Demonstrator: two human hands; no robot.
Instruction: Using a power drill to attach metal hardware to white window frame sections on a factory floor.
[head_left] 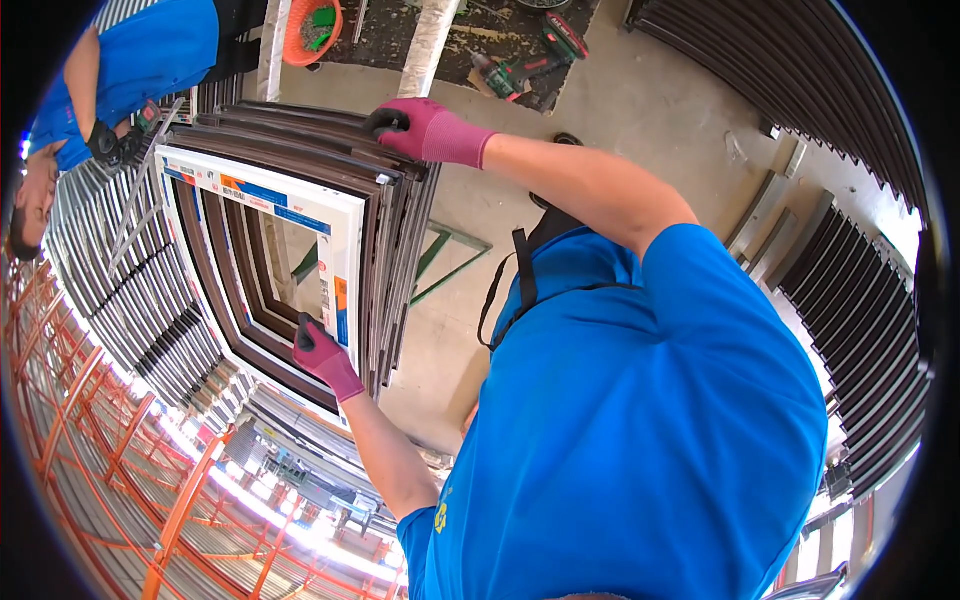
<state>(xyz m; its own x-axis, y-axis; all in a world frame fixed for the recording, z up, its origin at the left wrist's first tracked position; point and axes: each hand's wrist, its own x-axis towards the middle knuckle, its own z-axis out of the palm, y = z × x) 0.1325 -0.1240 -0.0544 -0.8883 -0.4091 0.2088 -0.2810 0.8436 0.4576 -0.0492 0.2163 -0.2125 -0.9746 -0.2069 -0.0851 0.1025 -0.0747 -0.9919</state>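
A stack of dark brown window frames (pixel 285 128) stands on edge, with a white window frame (pixel 262 196) at its front bearing blue and orange stickers. My right hand (pixel 432 130), in a pink glove with black fingertips, is closed over the upper corner of the brown frames. Lower down, my left hand (pixel 326 360), gloved the same way, grips the inner edge of the frame side near the white frame. Some of its fingers are hidden, so exactly which frames it holds is unclear.
A co-worker in a blue shirt (pixel 165 50) holds a power tool at the far left. A cordless drill (pixel 530 65) and an orange basket (pixel 312 32) lie on a worn bench top. Dark profiles (pixel 850 330) are stacked at right; orange racks (pixel 180 510) stand lower left.
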